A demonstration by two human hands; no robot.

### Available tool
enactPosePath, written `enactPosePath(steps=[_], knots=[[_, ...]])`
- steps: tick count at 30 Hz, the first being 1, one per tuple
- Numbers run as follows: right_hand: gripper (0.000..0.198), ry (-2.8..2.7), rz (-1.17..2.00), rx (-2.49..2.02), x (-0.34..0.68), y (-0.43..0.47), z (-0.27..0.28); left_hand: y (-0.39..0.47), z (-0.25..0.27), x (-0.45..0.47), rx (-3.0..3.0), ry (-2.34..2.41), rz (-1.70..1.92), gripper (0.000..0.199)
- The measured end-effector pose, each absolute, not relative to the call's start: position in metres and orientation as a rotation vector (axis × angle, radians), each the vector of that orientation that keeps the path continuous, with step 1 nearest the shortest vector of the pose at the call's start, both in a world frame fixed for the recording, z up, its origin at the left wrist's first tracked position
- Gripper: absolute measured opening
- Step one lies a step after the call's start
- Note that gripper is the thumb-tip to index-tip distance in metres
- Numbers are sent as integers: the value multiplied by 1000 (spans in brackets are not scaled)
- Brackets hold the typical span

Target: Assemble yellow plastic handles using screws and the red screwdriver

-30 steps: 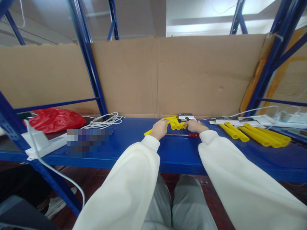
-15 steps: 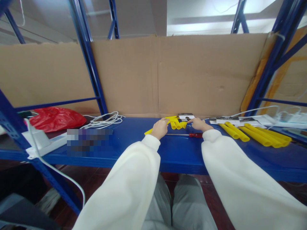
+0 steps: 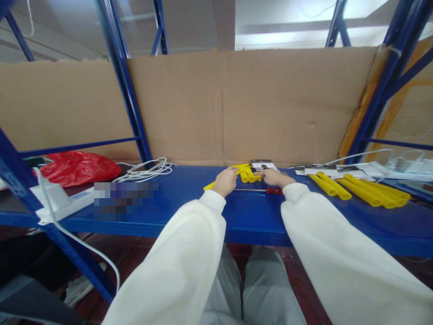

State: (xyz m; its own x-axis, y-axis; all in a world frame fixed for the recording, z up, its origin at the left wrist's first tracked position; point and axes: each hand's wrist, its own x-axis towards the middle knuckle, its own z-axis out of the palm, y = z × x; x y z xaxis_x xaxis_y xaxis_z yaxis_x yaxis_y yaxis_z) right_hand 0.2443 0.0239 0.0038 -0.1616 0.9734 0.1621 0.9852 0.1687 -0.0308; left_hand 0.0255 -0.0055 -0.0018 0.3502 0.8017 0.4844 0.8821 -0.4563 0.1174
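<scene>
My left hand [image 3: 225, 181] is closed around a yellow tube [image 3: 209, 186], whose end sticks out at the lower left of the fist. More yellow shows past its fingertips. Just right of it, several short yellow tube pieces [image 3: 249, 176] lie side by side. At their right edge is my right hand [image 3: 273, 177], its index finger reaching forward to the rightmost piece and the others curled; what its fingertips pinch, if anything, is too small to make out. A screwdriver with a red handle [image 3: 274, 191] lies in front of both hands, its shaft pointing left.
Black-and-white packets [image 3: 263, 164] lie behind the hands. Long yellow tubes [image 3: 368, 192] rest at the right on the blue shelf [image 3: 189, 203]. A white cable coil [image 3: 152, 170], a red plastic bag [image 3: 79, 168] and a white power strip [image 3: 69, 205] are at the left. Cardboard [image 3: 270, 104] walls the back.
My right hand has moved left, bringing its fingertips to the rightmost short yellow piece. My left hand stays in place with the yellow tube.
</scene>
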Motion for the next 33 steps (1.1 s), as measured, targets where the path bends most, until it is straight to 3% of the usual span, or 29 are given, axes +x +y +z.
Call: enactPosePath(steps=[33], knots=[[66, -2392, 26, -1966, 234, 24, 0, -8, -1, 26, -2448, -1540, -747, 41]])
